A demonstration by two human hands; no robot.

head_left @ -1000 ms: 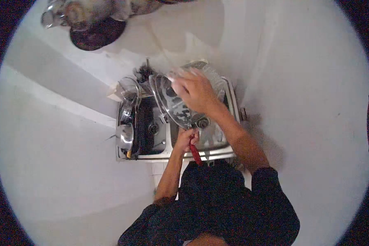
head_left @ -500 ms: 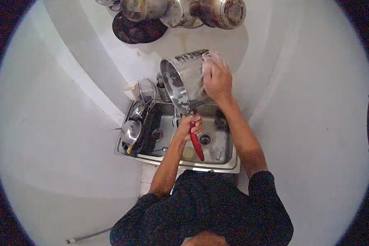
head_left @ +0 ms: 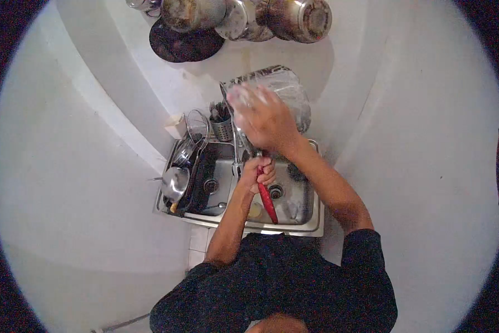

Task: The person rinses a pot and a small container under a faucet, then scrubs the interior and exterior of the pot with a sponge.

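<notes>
A soapy metal saucepan is tilted on its side above the sink, white suds streaking its outer wall. My left hand is wrapped round its red handle, close to where the handle joins the pan. Over the pan's rim end lies my right hand, fingers curled, suddy and slightly blurred. What those fingers press against the metal, if anything, is hidden. The hand also covers most of the pan's opening.
Below is a double-bowl steel sink. A dish rack on the left holds a metal lid or bowl and a strainer. Behind stands a cutlery holder. Several pots and a dark pan hang on the wall.
My right hand has moved left across the saucepan, from its base end to its rim. The pan has turned a little, and my left hand keeps its hold.
</notes>
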